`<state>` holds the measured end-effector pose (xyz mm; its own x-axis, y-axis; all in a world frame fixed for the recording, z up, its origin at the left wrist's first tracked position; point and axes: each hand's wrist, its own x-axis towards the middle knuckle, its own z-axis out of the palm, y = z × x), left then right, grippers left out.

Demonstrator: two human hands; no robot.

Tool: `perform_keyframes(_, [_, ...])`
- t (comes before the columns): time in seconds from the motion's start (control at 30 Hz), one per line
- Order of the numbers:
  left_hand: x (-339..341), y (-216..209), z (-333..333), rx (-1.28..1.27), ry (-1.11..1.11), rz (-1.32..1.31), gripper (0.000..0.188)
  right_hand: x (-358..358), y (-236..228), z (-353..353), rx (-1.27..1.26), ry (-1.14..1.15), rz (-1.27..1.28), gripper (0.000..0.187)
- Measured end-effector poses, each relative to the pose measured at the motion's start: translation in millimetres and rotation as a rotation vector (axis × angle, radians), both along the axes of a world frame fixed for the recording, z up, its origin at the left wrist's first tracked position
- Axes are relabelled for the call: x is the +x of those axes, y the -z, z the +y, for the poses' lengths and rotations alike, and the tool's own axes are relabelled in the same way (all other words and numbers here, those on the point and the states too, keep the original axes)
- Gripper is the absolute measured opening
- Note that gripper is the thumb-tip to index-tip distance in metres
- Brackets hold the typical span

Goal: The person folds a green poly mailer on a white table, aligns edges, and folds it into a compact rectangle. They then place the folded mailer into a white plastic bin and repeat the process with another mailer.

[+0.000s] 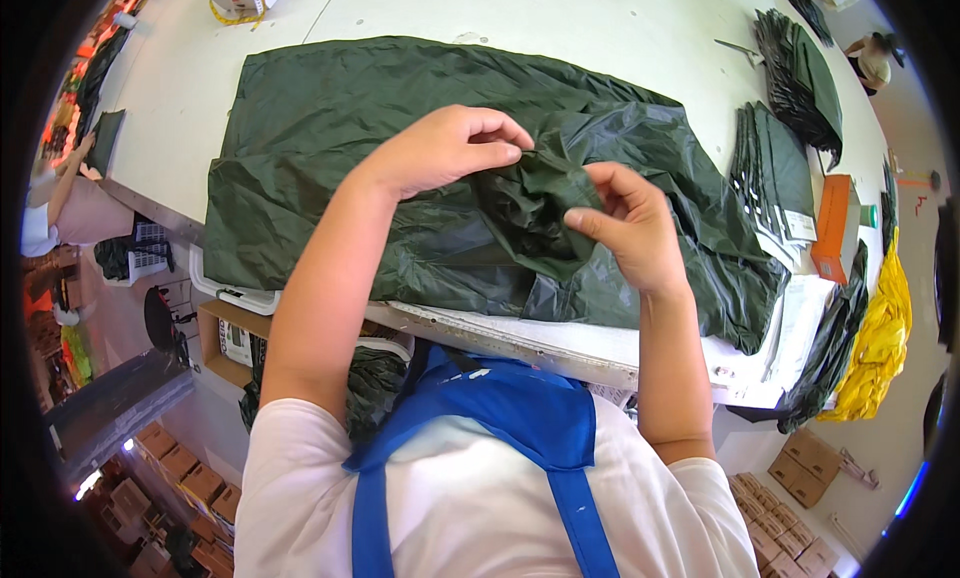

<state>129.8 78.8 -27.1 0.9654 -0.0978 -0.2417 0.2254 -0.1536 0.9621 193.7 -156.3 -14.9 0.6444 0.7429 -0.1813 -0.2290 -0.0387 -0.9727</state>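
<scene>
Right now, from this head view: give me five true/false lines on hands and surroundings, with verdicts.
1. The left hand and right hand both grip the dark green, shiny creased fabric. True.
2. The wrinkled yellow sheet is on the person's left. False: the wrinkled yellow sheet is on the right.
3. The orange rectangular box is right of the fabric. True.
4. The bib apron is red. False: the bib apron is bright blue.
5. Bare white tabletop shows beyond the fabric. True.
</scene>
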Motion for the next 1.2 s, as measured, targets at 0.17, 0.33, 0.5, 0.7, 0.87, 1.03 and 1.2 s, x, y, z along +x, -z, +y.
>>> perform_keyframes(0.17, [-2.5,-14.5,-17.6,0.073,-0.127,-0.173,0.009,8.7,-11.1,-12.3,-0.431,0.37,-0.592,0.016])
perform_keyframes(0.33, [-1.4,-9.7,-65.2,0.454,-0.651,-0.55,0.009,9.3,-3.4,3.2,-0.216,0.634,-0.589,0.011])
perform_keyframes(0.5, [-15.9,0.4,-84.6,-0.579,-0.666,-0.031,0.027,15.1,18.7,-3.1,-0.18,0.439,-0.334,0.019])
perform_keyframes(0.7, [-20.8,15.3,-58.8,-0.88,-0.487,-0.043,0.044,14.5,-18.4,2.9,-0.107,0.288,-0.03,0.025])
perform_keyframes(0.87, [-6.2,20.3,-20.0,-0.229,-0.631,0.042,0.038,25.2,-0.2,10.4,-0.068,0.19,-0.321,0.028])
perform_keyframes(1.03, [11.2,74.5,77.0,0.116,-0.868,0.226,0.029,155.9,122.2,-26.9,-0.475,0.197,-1.009,0.052])
perform_keyframes(1.2, [9.6,121.6,105.3,0.17,-0.894,0.23,0.032,208.7,189.1,-84.2,-1.118,-0.025,-1.168,0.055])
